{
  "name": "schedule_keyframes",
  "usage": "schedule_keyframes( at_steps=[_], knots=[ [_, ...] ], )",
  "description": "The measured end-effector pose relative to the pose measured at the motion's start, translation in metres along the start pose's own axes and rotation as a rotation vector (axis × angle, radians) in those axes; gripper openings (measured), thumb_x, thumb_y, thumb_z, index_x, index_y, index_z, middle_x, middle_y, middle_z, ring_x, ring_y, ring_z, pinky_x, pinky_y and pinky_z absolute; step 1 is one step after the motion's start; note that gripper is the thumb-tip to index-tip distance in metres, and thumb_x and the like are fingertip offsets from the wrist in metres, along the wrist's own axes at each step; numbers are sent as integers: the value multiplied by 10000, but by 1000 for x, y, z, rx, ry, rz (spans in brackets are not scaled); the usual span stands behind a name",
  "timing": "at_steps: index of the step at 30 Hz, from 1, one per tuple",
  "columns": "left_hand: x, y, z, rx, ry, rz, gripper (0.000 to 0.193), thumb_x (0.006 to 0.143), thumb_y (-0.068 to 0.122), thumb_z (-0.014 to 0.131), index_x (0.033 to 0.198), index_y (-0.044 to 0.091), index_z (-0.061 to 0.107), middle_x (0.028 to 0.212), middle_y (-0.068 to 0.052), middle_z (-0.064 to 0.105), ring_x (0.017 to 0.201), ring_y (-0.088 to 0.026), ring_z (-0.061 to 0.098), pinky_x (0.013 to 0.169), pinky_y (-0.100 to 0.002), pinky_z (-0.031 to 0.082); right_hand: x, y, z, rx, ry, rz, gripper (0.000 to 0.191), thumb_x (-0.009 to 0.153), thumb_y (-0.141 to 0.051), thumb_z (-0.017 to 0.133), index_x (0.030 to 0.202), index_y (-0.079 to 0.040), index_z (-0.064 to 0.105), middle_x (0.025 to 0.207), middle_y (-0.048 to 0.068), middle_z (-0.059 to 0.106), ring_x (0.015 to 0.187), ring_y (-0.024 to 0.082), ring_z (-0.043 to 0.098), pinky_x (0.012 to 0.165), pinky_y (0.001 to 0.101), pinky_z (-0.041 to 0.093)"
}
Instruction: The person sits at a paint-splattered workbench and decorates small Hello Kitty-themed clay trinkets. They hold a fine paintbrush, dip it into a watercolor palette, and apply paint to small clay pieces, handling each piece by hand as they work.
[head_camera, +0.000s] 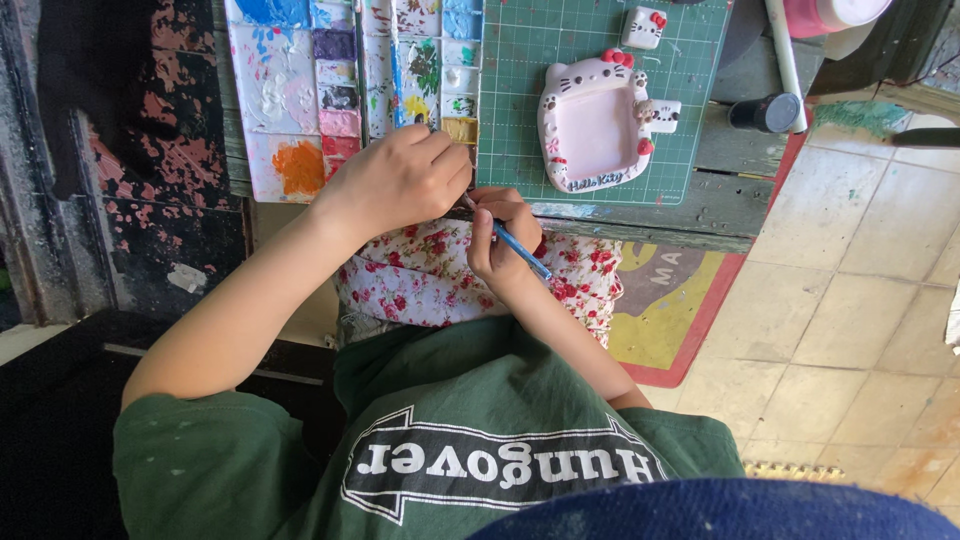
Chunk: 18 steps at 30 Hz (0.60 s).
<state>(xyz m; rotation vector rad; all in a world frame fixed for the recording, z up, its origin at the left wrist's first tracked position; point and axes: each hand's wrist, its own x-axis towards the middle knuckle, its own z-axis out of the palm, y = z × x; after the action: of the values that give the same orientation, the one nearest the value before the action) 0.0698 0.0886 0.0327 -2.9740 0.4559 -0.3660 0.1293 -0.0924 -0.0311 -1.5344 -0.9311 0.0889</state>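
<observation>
- Worn wooden table (715, 205) is seen from above at its near edge; beyond it lie pale floor tiles (860, 300) and a yellow, red-edged mat (665, 300).
- Paint palette (340, 90) is laid at the left of the table, its wells filled with blue, purple, pink, orange and yellow, within easy reach of the hands.
- Green cutting mat (520, 100) is set just right of the palette, likely to protect the wood. A pink-and-white cat-shaped frame (595, 130) rests flat on it, with a small white cat-face piece (643, 27) above it, apart from the frame.
- Left hand (400, 180) is curled closed over the table edge by the palette; whatever it grips is hidden, so it cannot be told.
- Right hand (503, 235) is closed on a thin blue brush (520, 250), held like a pen, its tip pointed up toward the left hand. The hands touch, probably to steady fine work.
- Floral cloth (420, 285) is spread over the lap under the hands.
- Black-capped bottle (765, 112) and white stick (785, 60) lie at the table's right, well clear of the hands.
</observation>
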Motion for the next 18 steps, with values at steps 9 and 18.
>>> schedule_keyframes(
  at_steps=[9, 18],
  knots=[
    [-5, -10, 22, 114, 198, 178, 128, 917, 145, 687, 818, 65, 668, 926, -16, 663, 755, -73, 629, 513, -158, 475, 1, 0, 0, -42, 10, 8, 76, 1026, 18, 554, 993, 6, 486, 930, 192, 701, 725, 228, 661, 670, 307, 523],
    [-3, -6, 29, -136, 134, 26, 60, 901, 121, 699, 901, 110, 640, 988, 38, 575, 891, -111, 630, 614, -209, 543, 1, -2, 2, -31, 29, 30, 68, 1040, 16, 543, 999, 4, 490, 916, 182, 686, 723, 219, 655, 666, 301, 515]
  ],
)
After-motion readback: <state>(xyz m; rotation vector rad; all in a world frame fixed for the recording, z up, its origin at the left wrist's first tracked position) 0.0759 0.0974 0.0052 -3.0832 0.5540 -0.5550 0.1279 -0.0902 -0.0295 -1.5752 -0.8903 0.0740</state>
